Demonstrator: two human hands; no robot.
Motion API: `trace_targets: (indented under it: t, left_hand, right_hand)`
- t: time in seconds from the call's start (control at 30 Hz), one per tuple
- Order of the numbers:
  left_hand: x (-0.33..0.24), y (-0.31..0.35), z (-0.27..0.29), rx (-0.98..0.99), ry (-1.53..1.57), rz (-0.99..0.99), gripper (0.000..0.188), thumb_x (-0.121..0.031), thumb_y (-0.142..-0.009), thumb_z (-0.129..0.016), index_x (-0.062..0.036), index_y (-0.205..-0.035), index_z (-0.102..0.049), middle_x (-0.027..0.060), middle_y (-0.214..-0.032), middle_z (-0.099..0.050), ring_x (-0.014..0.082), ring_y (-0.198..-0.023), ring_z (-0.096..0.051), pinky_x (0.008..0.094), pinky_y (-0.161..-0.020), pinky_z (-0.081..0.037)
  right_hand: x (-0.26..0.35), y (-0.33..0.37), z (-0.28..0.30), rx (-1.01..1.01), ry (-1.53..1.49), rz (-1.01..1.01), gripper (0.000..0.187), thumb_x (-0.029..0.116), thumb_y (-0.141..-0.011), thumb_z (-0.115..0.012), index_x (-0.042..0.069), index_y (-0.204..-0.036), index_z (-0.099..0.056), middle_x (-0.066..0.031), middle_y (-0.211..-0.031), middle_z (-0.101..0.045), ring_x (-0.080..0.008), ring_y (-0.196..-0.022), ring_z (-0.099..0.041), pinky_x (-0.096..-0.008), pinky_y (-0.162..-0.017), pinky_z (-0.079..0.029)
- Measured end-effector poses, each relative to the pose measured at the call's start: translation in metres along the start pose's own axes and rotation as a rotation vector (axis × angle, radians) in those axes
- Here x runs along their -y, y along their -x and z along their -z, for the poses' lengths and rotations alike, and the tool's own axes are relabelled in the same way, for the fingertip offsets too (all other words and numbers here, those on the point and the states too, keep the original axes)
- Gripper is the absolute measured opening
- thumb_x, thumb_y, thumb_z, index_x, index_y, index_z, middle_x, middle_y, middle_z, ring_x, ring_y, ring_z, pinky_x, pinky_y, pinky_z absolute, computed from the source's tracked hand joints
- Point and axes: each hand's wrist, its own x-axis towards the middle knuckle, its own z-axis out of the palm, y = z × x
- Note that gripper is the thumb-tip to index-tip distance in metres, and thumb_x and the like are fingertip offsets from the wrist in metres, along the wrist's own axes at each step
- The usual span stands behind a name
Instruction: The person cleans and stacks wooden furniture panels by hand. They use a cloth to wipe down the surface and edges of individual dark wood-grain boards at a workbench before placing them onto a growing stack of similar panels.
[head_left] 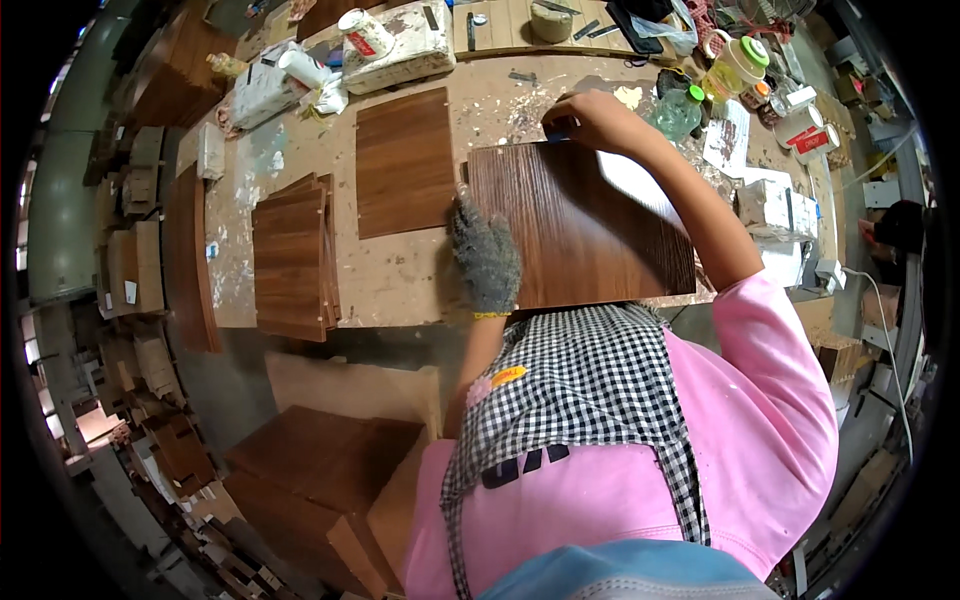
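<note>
A dark brown wood-grain panel [575,235] lies in front of me at the table's near edge, light glaring off its right part. My left hand [487,258], in a grey knit glove, grips the panel's left edge. My bare right hand [595,120] reaches over the panel's far edge. Its fingers are bent and closed around something small, with a bit of blue showing; most of it is hidden. Left of my glove lies another brown panel [405,165]. Further left sits a loose stack of similar panels [290,260].
Upright brown boards [188,260] stand at the table's left end. At the back are a paint-spotted white block [400,45] with a cup [366,34] on it. Bottles, including a green-capped one [680,112], and rolls [800,128] crowd the right. Brown boxes [325,450] sit below the table.
</note>
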Motion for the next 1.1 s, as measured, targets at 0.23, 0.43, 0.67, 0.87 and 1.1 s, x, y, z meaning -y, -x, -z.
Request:
trace_targets:
  t: [0.23,0.43,0.67,0.87,1.1]
  left_hand:
    - [0.007,-0.001,-0.005,-0.078,-0.09,-0.113,0.062,-0.016,-0.1,-0.051,0.004,-0.154,-0.026,0.0286,-0.153,-0.036,0.0431,-0.142,-0.036,0.0477,-0.12,-0.027]
    - [0.006,0.001,-0.001,-0.107,-0.059,-0.101,0.06,-0.016,-0.102,-0.052,0.0035,-0.153,-0.028,0.025,-0.156,-0.034,0.0391,-0.145,-0.034,0.0431,-0.121,-0.026]
    - [0.002,-0.001,0.001,-0.108,-0.089,-0.12,0.06,-0.017,-0.1,-0.053,0.0043,-0.152,-0.03,0.027,-0.153,-0.039,0.0414,-0.142,-0.038,0.0454,-0.119,-0.029]
    - [-0.003,-0.002,0.002,-0.091,-0.047,-0.079,0.06,-0.012,-0.097,-0.055,0.0035,-0.151,-0.033,0.0266,-0.151,-0.042,0.0413,-0.14,-0.04,0.0456,-0.118,-0.031]
    - [-0.003,0.001,0.001,-0.087,-0.108,-0.062,0.06,-0.013,-0.098,-0.054,0.003,-0.151,-0.033,0.0255,-0.153,-0.04,0.0398,-0.141,-0.039,0.0444,-0.118,-0.03]
  right_hand:
    - [0.034,-0.012,-0.025,-0.062,-0.133,0.094,0.037,0.005,-0.084,-0.068,0.012,-0.12,-0.069,-0.0119,-0.113,-0.07,-0.0352,-0.1,-0.067,-0.0425,-0.087,-0.054]
    - [-0.016,0.038,0.011,-0.027,0.002,-0.104,0.035,0.004,-0.081,-0.068,0.011,-0.115,-0.073,-0.009,-0.111,-0.072,-0.0323,-0.101,-0.068,-0.04,-0.087,-0.055]
    - [0.007,0.036,-0.007,-0.299,-0.119,0.032,0.033,0.004,-0.081,-0.066,0.014,-0.112,-0.07,-0.0126,-0.107,-0.069,-0.0375,-0.096,-0.066,-0.0448,-0.082,-0.054]
    - [-0.019,0.078,0.005,-0.274,-0.099,-0.104,0.025,0.002,-0.083,-0.06,0.011,-0.104,-0.069,-0.0134,-0.104,-0.067,-0.037,-0.098,-0.065,-0.0448,-0.082,-0.054]
    - [-0.186,0.195,0.013,-0.316,0.313,-0.967,0.027,0.017,-0.085,-0.064,0.012,-0.111,-0.067,-0.0212,-0.106,-0.068,-0.0407,-0.098,-0.066,-0.0488,-0.084,-0.054]
